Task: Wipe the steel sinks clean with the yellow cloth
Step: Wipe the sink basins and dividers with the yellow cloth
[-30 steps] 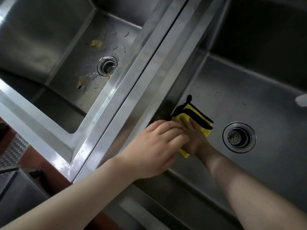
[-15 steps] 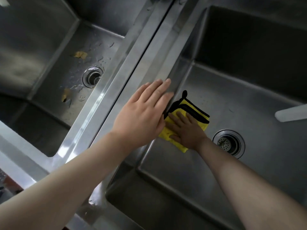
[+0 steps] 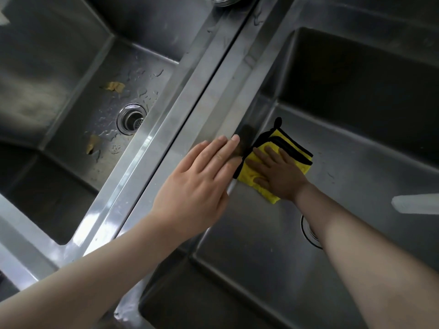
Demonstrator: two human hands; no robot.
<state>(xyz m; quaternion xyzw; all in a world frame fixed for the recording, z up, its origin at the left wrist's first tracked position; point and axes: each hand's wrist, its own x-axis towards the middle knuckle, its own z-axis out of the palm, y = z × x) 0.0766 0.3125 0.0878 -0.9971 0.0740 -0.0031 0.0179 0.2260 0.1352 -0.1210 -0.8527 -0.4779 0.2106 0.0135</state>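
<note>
A folded yellow cloth with black edging lies on the floor of the right steel sink, against its left wall. My right hand presses flat on the cloth, fingers spread and straight. My left hand rests flat with straight fingers on the steel divider rim between the two sinks, just left of the cloth. The left steel sink holds water drops and yellowish scraps around its drain.
The right sink's drain is mostly hidden under my right forearm. A white object juts in from the right edge over the right sink. A round glass or metal item sits at the top edge on the rim.
My left hand has straightened from curled over the rim to lying flat along it. My right hand and the cloth stay by the sink's left wall, and the view has shifted.
</note>
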